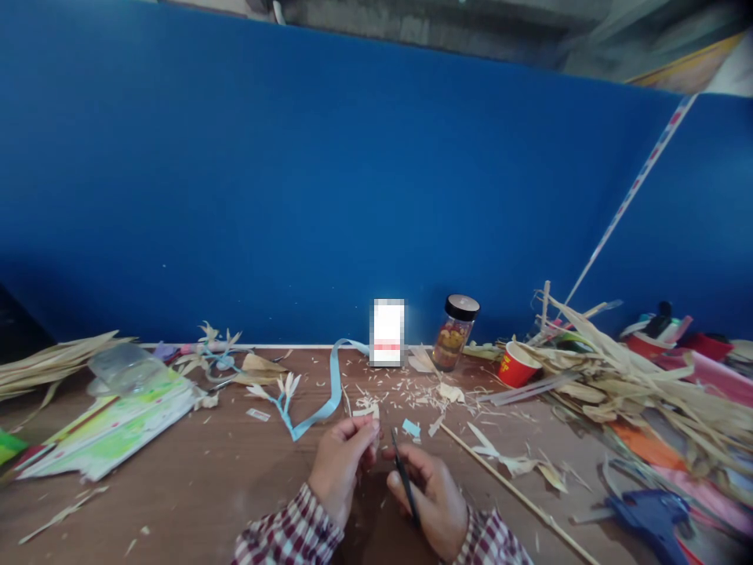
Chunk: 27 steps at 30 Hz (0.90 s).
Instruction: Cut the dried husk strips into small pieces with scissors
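My left hand [342, 459] is closed in a pinch on a small pale strip of dried leaf [372, 414] just above the brown table [194, 486]. My right hand [432, 498] is wrapped round a thin dark tool [403, 475], most likely small scissors, whose tip points up toward the pinched leaf. Both wrists wear checked sleeves. Pale leaf trimmings [412, 396] are scattered on the table just beyond my hands. A light blue ribbon [332, 392] curls across the table to the left of them.
A jar with a black lid [456, 331] and a red paper cup [518, 365] stand by the blue wall. A heap of dried leaves [635, 384] fills the right side, with a blue glue gun [650, 518] and a long thin stick [518, 494] nearby. Green printed sheets [111, 428] lie at left.
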### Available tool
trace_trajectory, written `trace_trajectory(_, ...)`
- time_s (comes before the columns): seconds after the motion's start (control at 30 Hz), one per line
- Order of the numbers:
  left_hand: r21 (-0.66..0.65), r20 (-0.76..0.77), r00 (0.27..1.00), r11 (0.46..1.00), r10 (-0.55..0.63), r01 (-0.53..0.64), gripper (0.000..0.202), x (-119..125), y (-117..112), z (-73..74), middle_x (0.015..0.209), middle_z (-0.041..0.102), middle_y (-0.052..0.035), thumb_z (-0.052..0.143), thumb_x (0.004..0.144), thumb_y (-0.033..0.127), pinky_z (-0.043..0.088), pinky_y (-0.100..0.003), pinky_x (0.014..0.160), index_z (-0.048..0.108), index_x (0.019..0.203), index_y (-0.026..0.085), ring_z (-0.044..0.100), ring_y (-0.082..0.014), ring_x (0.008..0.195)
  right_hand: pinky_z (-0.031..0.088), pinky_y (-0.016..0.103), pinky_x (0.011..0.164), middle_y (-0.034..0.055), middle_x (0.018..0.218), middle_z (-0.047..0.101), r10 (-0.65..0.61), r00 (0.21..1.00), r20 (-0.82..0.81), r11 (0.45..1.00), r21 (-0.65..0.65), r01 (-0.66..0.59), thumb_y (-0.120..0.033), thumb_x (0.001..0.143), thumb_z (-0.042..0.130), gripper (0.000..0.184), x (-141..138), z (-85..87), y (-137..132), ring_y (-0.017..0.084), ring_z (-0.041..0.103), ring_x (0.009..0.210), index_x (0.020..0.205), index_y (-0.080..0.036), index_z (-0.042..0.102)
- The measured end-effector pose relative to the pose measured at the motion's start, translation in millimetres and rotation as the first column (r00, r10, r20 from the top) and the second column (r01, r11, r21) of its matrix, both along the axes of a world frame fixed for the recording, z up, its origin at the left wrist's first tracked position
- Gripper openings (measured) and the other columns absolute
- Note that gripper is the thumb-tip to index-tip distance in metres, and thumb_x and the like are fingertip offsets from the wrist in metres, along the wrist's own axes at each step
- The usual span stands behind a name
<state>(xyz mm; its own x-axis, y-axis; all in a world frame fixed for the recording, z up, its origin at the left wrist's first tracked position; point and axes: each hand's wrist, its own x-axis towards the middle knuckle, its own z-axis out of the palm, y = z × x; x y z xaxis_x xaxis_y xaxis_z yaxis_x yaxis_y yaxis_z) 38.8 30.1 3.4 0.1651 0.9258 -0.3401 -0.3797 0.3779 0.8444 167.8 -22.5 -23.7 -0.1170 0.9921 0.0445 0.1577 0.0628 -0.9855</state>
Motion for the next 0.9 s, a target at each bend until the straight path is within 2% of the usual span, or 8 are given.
trace_trajectory(0.13, 0.059, -0.050, 0.999, 0.998, -0.020, 0.023, 0.022, -0.3, 0.2, -2.3, 0.040, 0.046, 0.0058, 0.068, 0.058, 0.031, 0.030, -0.016, 0.040, 0.061, 0.065, 0.011, 0.039, -0.0042, 0.038, 0.029, 0.016, 0.040, -0.0048, 0.056, 0.042, 0.015, 1.000, -0.021, 1.000, 0.001, -0.015, -0.035, 0.076, 0.056, 0.028, -0.8, 3.8, -0.4, 0.008, 0.036, 0.046, 0.096, -0.015, 0.056)
trace_trajectory(0.37, 0.044, -0.034, 0.999, 0.999, -0.030, 0.032, 0.025, 0.1, -1.0, -1.7, 0.040, 0.046, 0.0059, 0.070, 0.055, 0.033, 0.027, -0.018, 0.039, 0.061, 0.064, 0.011, 0.037, -0.0047, 0.038, 0.029, 0.016, 0.040, -0.0044, 0.057, 0.042, 0.032, 0.999, -0.026, 0.999, 0.001, -0.032, -0.036, 0.074, 0.059, 0.030, -0.2, 6.1, -1.0, 0.008, 0.036, 0.047, 0.096, -0.016, 0.057)
trace_trajectory(0.9, 0.010, -0.053, 0.998, 0.999, -0.036, 0.037, 0.022, -0.1, -2.8, 1.6, 0.042, 0.048, 0.0052, 0.070, 0.054, 0.031, 0.030, -0.018, 0.038, 0.062, 0.062, 0.012, 0.038, -0.0044, 0.037, 0.027, 0.016, 0.040, -0.0058, 0.054, 0.042, 0.044, 0.998, -0.052, 0.999, 0.008, -0.044, -0.034, 0.074, 0.060, 0.026, -0.7, 5.1, -0.2, 0.007, 0.033, 0.044, 0.094, -0.018, 0.058)
